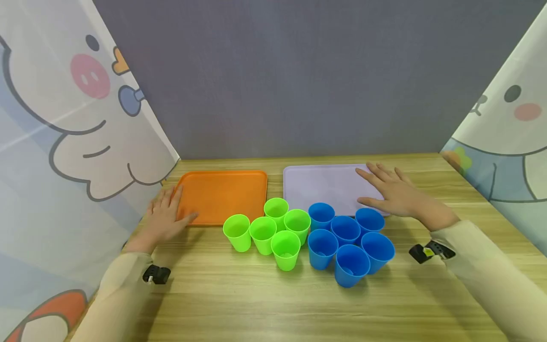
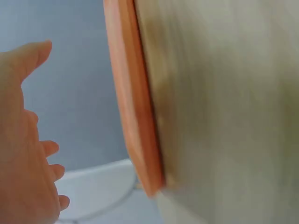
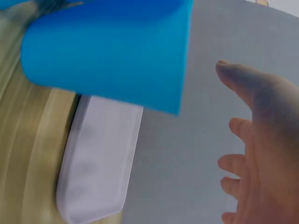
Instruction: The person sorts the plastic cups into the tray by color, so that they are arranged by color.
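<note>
The left hand [image 1: 164,218] and right hand [image 1: 395,194] are holding their fingers outspread, released — an orange tray [image 1: 222,197] lying beside the left's, a lilac tray [image 1: 322,187] near the right's, green cups [image 1: 263,232] and blue cups [image 1: 345,230] standing between.

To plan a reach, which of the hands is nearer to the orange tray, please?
Left. The left hand is by the left edge of the orange tray; the right hand is farther, at the right end of the lilac tray.
</note>
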{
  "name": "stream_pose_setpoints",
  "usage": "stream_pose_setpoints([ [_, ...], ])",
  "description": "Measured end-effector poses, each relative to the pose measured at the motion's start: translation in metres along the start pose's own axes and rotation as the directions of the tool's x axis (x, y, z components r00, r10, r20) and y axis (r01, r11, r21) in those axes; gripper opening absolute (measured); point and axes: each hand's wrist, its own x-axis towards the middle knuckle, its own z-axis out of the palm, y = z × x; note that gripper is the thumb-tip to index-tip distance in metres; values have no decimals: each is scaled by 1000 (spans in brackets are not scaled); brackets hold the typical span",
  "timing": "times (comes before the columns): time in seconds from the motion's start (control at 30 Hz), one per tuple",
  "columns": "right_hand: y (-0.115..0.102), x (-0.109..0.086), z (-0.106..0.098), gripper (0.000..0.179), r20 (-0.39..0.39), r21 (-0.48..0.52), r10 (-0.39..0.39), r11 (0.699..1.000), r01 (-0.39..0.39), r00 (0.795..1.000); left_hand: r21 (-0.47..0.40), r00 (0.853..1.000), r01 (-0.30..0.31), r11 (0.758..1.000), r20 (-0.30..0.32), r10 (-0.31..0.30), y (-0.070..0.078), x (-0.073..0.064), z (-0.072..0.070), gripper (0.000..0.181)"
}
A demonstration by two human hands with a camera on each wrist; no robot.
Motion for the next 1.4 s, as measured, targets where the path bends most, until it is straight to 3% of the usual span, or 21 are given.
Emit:
stream_pose_setpoints([
  [0.2,-13,13,-6,76,8,-14,-128,992,128,992,-52,999,34,998,-11,-35,-27,-4,5,98],
  [0.37,-28,24,-9,76,36,27,-219,975,218,975,-157,998,61,986,28,-57,-43,-5,8,103],
  [0.47,-38,33,-8,76,52,65,-264,963,261,963,-276,997,72,958,45,-61,-54,-6,11,107],
  [0.63,-59,50,-5,77,101,157,-311,943,294,945,-451,994,103,887,70,-79,-65,-7,13,111],
  [0.77,-75,62,-1,77,145,241,-340,923,300,929,-518,988,152,841,112,-110,-70,-7,15,114],
  [0.93,-90,79,7,74,189,350,-364,893,284,912,-581,985,172,796,124,-122,-77,-7,18,118],
  [1.17,-106,97,18,72,232,501,-354,842,201,906,-644,991,131,753,87,-98,-87,-7,25,122],
  [1.4,-117,110,27,72,279,557,-354,817,150,893,-703,993,116,702,80,-85,-92,-6,29,117],
])
